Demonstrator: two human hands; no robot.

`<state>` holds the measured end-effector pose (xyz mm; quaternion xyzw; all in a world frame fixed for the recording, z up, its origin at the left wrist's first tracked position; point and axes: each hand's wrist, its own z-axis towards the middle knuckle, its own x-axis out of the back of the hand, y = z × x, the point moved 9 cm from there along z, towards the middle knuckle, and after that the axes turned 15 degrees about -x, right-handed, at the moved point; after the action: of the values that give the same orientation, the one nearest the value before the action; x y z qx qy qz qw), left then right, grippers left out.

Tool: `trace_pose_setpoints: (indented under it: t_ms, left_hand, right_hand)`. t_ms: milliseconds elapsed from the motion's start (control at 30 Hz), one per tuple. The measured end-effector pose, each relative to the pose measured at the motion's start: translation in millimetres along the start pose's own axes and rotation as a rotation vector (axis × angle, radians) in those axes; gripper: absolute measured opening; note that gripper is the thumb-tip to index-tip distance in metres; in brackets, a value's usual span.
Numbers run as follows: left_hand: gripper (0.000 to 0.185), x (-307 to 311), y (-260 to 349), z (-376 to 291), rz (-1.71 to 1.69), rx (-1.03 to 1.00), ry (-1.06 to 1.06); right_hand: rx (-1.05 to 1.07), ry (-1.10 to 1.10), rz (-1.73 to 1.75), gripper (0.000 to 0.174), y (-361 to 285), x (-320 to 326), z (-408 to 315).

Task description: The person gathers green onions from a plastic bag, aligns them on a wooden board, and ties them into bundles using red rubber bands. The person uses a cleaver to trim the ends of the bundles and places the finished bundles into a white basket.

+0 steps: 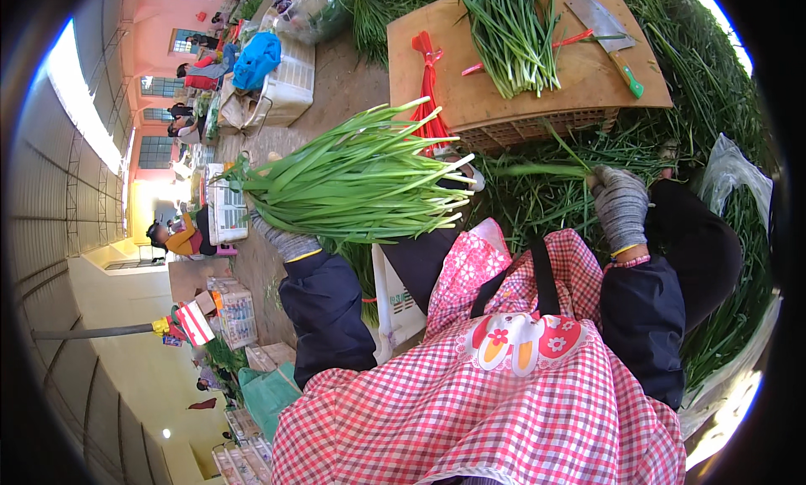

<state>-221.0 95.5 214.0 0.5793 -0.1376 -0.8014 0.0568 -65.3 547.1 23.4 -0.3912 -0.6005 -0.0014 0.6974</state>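
My left hand (277,224), in a grey knit glove, is closed around the leafy end of a big bunch of green garlic chives (352,176), whose pale stem ends point right. In a like glove, my right hand (620,202) grips a few green leaves (548,170) that stick out leftwards over the loose heap. Beyond both hands, a wooden board (585,76) lies on a brown plastic crate (535,129). On it rest another bunch of chives (516,44), red ties (428,76) hanging over its edge, and a cleaver (601,25) with a wood and green handle.
Loose greens (711,95) are heaped around the board and at my right. A clear plastic bag (737,170) lies on the heap. A white crate (397,290) stands by my leg. Farther left are a white container (293,76) with a blue cloth (257,60), and several people at work.
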Motion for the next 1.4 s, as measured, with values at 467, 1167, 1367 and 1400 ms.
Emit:
trace_pose_setpoints:
  t_ms: [467,1167,1367,1400]
  left_hand:
    - [0.029,-41,-80,22,-0.465,0.273,0.135]
    - [0.038,7,-65,42,-0.400,0.182,0.236]
    - [0.046,7,-52,50,-0.423,0.224,0.215]
    - [0.044,0,-57,51,-0.376,0.288,0.105]
  right_hand:
    - [-0.012,-1.210,1.423,0.051,-158,-53,-70]
    - [-0.083,-1.432,1.713,0.059,-128,-30,-78]
    - [0.275,-1.135,0.260,0.040,-62,-43,-64]
    - [0.456,-0.837,-0.352,0.038,-47,-46,-56]
